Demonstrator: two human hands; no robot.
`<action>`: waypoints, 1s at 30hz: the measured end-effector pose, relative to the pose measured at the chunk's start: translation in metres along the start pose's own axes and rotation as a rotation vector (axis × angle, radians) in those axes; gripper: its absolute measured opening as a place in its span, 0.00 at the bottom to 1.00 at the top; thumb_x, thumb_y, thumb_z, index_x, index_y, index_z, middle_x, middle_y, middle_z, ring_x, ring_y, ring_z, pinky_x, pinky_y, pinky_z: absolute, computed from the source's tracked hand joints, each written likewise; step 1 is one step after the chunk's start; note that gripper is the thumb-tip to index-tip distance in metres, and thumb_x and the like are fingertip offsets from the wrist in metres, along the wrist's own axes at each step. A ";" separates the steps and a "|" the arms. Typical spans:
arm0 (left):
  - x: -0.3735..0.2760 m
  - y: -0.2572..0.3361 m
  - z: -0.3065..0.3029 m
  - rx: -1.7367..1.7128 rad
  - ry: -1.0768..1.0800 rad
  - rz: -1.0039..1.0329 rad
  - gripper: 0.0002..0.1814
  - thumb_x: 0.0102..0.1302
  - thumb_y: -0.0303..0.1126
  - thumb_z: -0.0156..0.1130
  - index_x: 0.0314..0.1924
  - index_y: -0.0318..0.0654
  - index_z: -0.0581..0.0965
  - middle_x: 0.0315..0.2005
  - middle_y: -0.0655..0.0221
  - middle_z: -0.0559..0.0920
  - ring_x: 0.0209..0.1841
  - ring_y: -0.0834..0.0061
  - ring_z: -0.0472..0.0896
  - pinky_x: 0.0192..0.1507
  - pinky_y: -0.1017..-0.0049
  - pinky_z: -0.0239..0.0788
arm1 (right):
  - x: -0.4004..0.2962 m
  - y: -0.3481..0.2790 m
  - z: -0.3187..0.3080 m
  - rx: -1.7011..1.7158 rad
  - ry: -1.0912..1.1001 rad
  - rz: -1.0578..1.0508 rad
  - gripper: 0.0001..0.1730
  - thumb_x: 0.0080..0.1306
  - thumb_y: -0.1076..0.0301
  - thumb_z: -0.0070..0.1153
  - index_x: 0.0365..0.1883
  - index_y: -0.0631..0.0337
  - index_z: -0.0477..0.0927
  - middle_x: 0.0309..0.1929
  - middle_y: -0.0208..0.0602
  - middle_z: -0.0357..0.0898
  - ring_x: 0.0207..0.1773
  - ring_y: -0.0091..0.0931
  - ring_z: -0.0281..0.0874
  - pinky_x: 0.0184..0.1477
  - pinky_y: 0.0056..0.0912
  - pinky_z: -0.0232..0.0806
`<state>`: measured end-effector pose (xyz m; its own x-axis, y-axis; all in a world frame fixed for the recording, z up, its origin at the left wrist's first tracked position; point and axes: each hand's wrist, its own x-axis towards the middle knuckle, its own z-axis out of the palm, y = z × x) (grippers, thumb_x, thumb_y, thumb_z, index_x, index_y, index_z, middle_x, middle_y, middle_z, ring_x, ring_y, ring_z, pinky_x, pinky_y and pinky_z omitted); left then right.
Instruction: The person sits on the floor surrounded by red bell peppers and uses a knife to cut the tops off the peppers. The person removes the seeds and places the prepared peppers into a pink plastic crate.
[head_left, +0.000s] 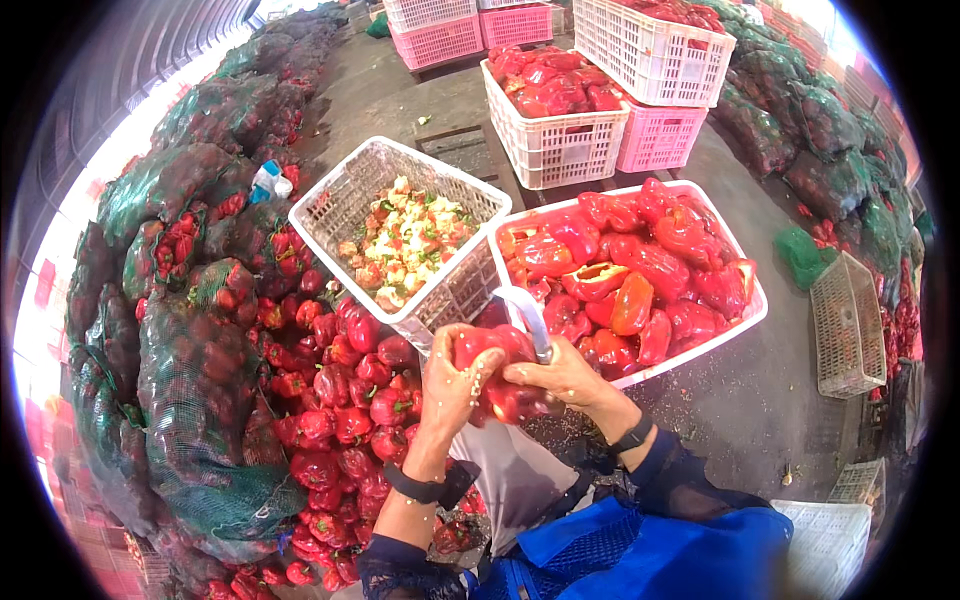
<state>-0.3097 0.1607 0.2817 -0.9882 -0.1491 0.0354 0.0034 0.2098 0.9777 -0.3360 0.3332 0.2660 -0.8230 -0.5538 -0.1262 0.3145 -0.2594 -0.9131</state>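
My left hand grips a red bell pepper, its thumb across the skin and pale seeds stuck to the fingers. My right hand holds a curved, light-coloured metal tool that sticks up past the fingers. Its thumb also presses on the pepper. Just beyond the hands, at the right, a white crate is full of opened red peppers. Left of it stands a white slatted crate with pale pepper cores and seeds inside.
Loose whole peppers heap at my left against green mesh sacks. Filled crates and stacked pink crates stand ahead. More mesh sacks line the right side, near a tipped crate. Scattered seeds dot the floor.
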 end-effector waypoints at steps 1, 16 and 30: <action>-0.001 -0.003 0.005 -0.117 -0.055 -0.009 0.24 0.56 0.37 0.70 0.47 0.35 0.71 0.38 0.65 0.78 0.41 0.77 0.77 0.45 0.76 0.70 | -0.005 0.003 -0.009 0.036 -0.005 0.041 0.16 0.59 0.63 0.65 0.42 0.59 0.77 0.26 0.24 0.77 0.22 0.09 0.67 0.19 0.13 0.55; 0.034 -0.025 0.048 -1.463 -0.100 -0.157 0.16 0.68 0.50 0.53 0.31 0.47 0.70 0.17 0.80 0.65 0.18 0.83 0.65 0.18 0.81 0.56 | -0.036 0.016 -0.036 0.524 -0.177 -0.006 0.31 0.61 0.51 0.60 0.56 0.58 0.67 0.39 0.30 0.75 0.36 0.18 0.73 0.33 0.22 0.68; 0.044 0.017 0.119 0.835 0.277 0.657 0.33 0.50 0.48 0.68 0.53 0.40 0.72 0.50 0.59 0.75 0.52 0.58 0.74 0.55 0.60 0.63 | 0.008 -0.124 -0.231 -1.441 0.791 -0.026 0.26 0.53 0.45 0.62 0.37 0.60 0.79 0.28 0.45 0.80 0.36 0.41 0.80 0.40 0.46 0.68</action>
<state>-0.3712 0.2730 0.2747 -0.7625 0.0415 0.6456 0.3090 0.9001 0.3071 -0.4914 0.5437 0.2887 -0.9856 0.0731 0.1524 -0.0027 0.8947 -0.4466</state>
